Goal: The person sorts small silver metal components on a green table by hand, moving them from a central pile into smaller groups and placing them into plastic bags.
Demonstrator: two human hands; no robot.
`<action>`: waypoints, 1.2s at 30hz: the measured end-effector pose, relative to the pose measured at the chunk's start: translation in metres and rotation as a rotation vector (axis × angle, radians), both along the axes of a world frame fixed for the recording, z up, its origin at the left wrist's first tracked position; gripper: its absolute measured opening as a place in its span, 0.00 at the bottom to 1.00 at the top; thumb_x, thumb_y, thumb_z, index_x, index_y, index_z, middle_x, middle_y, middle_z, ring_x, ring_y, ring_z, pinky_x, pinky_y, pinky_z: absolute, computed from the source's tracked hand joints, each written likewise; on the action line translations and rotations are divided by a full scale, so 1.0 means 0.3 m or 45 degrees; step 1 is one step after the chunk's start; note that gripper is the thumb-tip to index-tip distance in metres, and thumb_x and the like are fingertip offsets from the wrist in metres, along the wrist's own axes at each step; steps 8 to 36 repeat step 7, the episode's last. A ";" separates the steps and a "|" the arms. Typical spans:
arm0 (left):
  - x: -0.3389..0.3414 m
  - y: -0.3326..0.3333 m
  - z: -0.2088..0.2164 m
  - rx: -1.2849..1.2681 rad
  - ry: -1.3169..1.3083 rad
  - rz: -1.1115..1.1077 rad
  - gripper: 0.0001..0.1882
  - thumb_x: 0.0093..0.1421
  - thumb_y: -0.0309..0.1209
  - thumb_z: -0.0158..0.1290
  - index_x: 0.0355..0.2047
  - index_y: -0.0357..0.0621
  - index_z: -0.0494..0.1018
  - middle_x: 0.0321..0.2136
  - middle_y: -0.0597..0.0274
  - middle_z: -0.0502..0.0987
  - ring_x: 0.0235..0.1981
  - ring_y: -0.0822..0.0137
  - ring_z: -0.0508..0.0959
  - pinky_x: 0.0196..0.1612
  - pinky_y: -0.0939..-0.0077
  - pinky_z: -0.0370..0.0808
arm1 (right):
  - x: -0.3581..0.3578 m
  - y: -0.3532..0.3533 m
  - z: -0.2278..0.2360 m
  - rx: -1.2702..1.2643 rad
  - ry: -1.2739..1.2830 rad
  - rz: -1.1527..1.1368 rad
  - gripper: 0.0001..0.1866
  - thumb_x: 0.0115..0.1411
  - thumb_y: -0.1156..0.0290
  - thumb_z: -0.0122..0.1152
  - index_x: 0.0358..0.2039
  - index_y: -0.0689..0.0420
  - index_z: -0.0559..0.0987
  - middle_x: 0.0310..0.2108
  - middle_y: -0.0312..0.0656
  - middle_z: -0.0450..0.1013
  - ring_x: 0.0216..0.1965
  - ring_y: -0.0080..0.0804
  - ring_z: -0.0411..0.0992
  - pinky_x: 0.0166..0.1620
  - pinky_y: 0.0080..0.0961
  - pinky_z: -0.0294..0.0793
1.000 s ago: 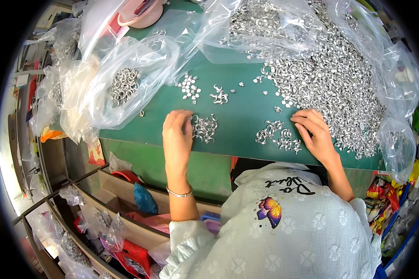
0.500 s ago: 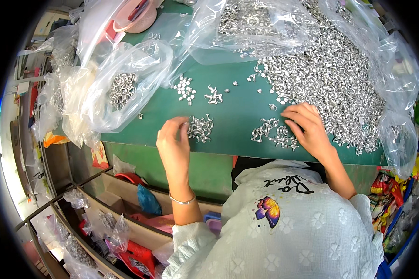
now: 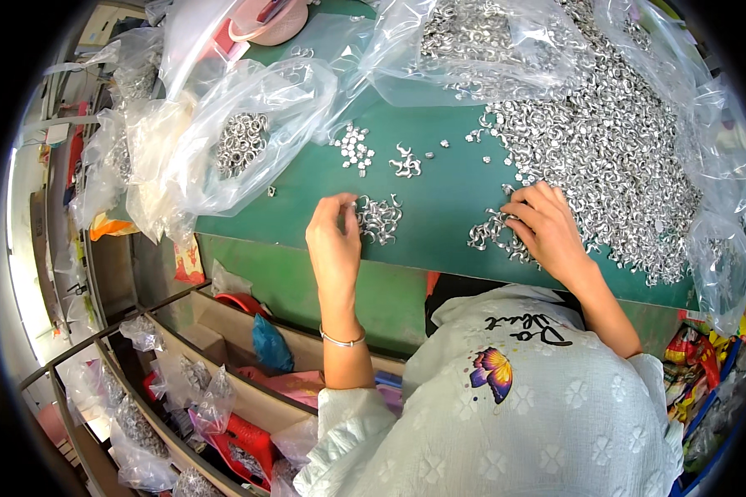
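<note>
Small curved silver metal pieces lie in little heaps on the green tabletop [image 3: 435, 195]. My left hand [image 3: 333, 240], with a bracelet at the wrist, is beside the left heap of curved pieces [image 3: 380, 220]. Its thumb and fingertips are drawn together; anything between them is too small to see. My right hand [image 3: 551, 230] hovers over the right heap of curved pieces [image 3: 491, 232], covering part of it. Its fingers are bent, with a gap between thumb and forefinger. Farther back are another heap of curved pieces [image 3: 407, 162] and a cluster of small silver pieces [image 3: 353, 149].
A large mound of silver pieces [image 3: 613, 157] spreads across the right side. Clear plastic bags [image 3: 298, 91] lie at the back and left, one holding ring-like parts [image 3: 242, 143]. A pink basket [image 3: 278, 29] stands at the far left; an open drawer [image 3: 215, 327] is below the table edge.
The whole view has shifted, so the table appears farther right. My right hand has moved left over its heap. My left hand stays beside its heap.
</note>
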State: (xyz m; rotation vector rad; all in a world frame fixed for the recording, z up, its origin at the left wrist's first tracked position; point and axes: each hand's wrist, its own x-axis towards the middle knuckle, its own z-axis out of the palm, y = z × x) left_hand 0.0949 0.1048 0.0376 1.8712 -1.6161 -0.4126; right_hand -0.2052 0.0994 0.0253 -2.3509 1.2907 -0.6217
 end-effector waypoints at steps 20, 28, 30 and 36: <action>0.013 -0.009 0.001 0.188 0.198 0.052 0.05 0.54 0.16 0.57 0.32 0.32 0.76 0.31 0.51 0.79 0.28 0.61 0.80 0.34 0.72 0.75 | 0.001 -0.001 0.006 0.062 0.004 -0.001 0.10 0.51 0.76 0.65 0.36 0.58 0.79 0.35 0.39 0.69 0.40 0.38 0.66 0.42 0.34 0.62; 0.013 -0.009 0.001 0.188 0.198 0.052 0.05 0.54 0.16 0.57 0.32 0.32 0.76 0.31 0.51 0.79 0.28 0.61 0.80 0.34 0.72 0.75 | 0.001 -0.001 0.006 0.062 0.004 -0.001 0.10 0.51 0.76 0.65 0.36 0.58 0.79 0.35 0.39 0.69 0.40 0.38 0.66 0.42 0.34 0.62; 0.013 -0.009 0.001 0.188 0.198 0.052 0.05 0.54 0.16 0.57 0.32 0.32 0.76 0.31 0.51 0.79 0.28 0.61 0.80 0.34 0.72 0.75 | 0.001 -0.001 0.006 0.062 0.004 -0.001 0.10 0.51 0.76 0.65 0.36 0.58 0.79 0.35 0.39 0.69 0.40 0.38 0.66 0.42 0.34 0.62; 0.013 -0.009 0.001 0.188 0.198 0.052 0.05 0.54 0.16 0.57 0.32 0.32 0.76 0.31 0.51 0.79 0.28 0.61 0.80 0.34 0.72 0.75 | 0.001 -0.001 0.006 0.062 0.004 -0.001 0.10 0.51 0.76 0.65 0.36 0.58 0.79 0.35 0.39 0.69 0.40 0.38 0.66 0.42 0.34 0.62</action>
